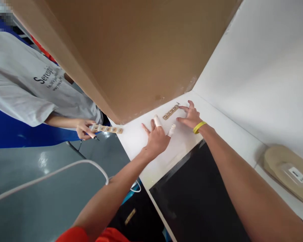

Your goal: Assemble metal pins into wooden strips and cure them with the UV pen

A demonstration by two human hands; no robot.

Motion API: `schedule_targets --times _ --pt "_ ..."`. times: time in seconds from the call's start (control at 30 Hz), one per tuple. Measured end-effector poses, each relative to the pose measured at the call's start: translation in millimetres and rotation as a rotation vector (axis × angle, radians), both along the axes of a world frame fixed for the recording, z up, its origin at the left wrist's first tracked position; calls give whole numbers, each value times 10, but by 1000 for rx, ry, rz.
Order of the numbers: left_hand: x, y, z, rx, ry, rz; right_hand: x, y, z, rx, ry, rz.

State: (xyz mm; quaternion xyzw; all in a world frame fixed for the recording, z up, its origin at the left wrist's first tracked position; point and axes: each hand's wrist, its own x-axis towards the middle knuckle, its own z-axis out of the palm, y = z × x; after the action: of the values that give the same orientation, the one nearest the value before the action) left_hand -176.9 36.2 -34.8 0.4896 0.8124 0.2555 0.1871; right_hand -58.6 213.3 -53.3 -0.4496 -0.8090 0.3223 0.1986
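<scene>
On the white tabletop lies a narrow tan strip [169, 113] with a row of small metal pieces along it; they are too small to name. My right hand [191, 117] is at the strip's far end, with thumb and index finger apart. Its index fingertip is at or against a small metal bit [178, 104] there; contact is hard to tell. My left hand [158, 136] rests on or just over the table, left of and nearer than the strip. Its fingers are spread and hold nothing. White coverings wrap two of its fingers. A yellow band [199, 127] circles my right wrist.
A large cardboard box [146, 60] stands behind the strip. On the left, another person's hand [85, 129] holds a similar strip [108, 129] past the table edge. A black mat [192, 191] lies nearer me, a beige object [288, 168] at right. A white cable [75, 163] hangs left.
</scene>
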Motion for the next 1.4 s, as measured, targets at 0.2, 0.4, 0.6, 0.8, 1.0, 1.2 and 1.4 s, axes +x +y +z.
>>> schedule_targets --times 0.2,0.4,0.6,0.8,1.0,1.2,1.4 --pt "241 93 -35 15 -110 33 -110 88 -126 -2 28 -19" --pt "385 110 -49 10 -182 66 -149 127 -78 3 -18 -15" --pt "467 144 -33 4 -205 100 -132 99 -24 14 -22 12" --pt "501 76 109 28 -224 85 297 -129 73 -2 57 -85" --pt "730 -318 295 63 -180 -149 1296 -1027 342 3 130 -194" --pt "1185 -887 328 110 -172 -515 2366 -2431 366 -113 124 -369" --pt "1580 -1116 282 -29 -398 -543 2763 -3154 140 -99 57 -519"
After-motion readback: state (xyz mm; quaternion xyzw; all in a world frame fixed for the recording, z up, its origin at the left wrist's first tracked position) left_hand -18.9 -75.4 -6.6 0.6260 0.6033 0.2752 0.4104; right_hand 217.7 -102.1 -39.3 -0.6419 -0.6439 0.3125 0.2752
